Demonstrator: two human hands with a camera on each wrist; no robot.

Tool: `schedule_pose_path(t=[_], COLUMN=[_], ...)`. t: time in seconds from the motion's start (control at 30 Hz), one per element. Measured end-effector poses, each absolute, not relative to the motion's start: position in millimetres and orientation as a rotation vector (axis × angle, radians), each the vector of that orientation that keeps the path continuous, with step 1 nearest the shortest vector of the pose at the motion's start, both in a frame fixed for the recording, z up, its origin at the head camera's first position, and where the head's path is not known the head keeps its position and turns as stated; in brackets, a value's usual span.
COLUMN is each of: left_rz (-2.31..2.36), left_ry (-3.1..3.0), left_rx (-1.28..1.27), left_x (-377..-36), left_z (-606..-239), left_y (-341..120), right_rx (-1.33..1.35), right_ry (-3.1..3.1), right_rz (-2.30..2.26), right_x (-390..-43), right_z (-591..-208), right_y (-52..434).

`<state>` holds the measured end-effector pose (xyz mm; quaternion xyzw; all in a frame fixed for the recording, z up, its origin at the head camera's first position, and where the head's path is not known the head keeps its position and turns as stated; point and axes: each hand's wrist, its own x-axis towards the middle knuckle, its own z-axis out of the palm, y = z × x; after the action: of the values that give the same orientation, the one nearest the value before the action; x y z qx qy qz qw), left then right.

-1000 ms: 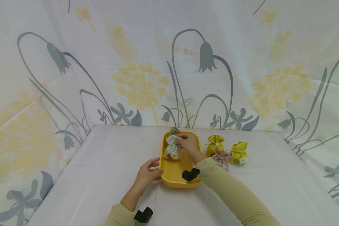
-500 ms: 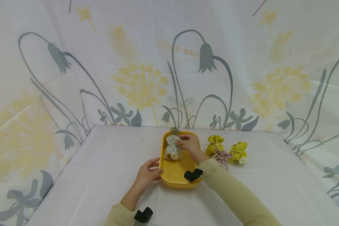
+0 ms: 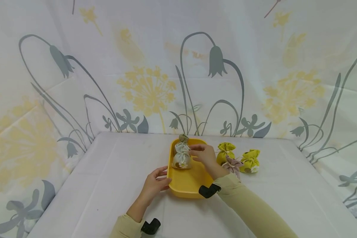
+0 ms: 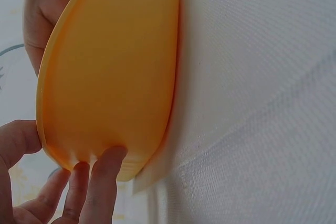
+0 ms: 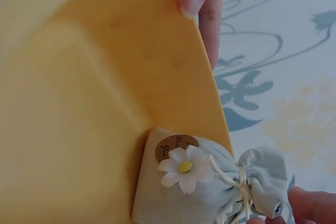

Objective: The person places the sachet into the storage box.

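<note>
A yellow plastic tray [image 3: 185, 185] with raised walls stands on the table. My left hand [image 3: 155, 181] grips its left side, the thumb over the rim and the other fingers against the outer wall, as the left wrist view shows. Inside the tray, by the left wall, a pale grey-green drawstring pouch [image 5: 184, 182] with a white cloth flower stands upright. Behind it pokes the gathered top of an olive-green pouch [image 3: 183, 138], mostly hidden. My right hand [image 3: 206, 156] hovers over the tray with loosened fingers, right beside the neck of the pale pouch.
Right of the tray stand two yellow-green pouches, a rear one [image 3: 225, 152] and a right one [image 3: 250, 162], with a dusty-pink pouch [image 3: 233, 164] partly behind my right forearm. A flower-printed cloth [image 3: 151, 49] hangs behind the white table [image 3: 107, 185].
My right hand has let go of the pale pouch and moved slightly right and toward me. The pouch stays where it was; the left hand holds still.
</note>
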<state>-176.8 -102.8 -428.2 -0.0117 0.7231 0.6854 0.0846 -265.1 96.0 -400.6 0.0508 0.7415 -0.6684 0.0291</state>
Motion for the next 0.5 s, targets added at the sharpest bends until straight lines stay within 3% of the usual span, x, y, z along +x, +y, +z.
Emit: schedule_pose_path(t=[0.27,0.5], left_rz=[2.048,2.040], left_ry=[2.165,2.170], left_rx=[-0.018,-0.047], left_x=[-172,-185], left_z=[-420,-445], left_y=[-101,-104], right_rx=[0.110,0.066], right_ry=[2.330,2.310], right_rz=[-2.049,-2.061], right_x=[-250,-235], right_z=[-398,-397], right_y=[101,106])
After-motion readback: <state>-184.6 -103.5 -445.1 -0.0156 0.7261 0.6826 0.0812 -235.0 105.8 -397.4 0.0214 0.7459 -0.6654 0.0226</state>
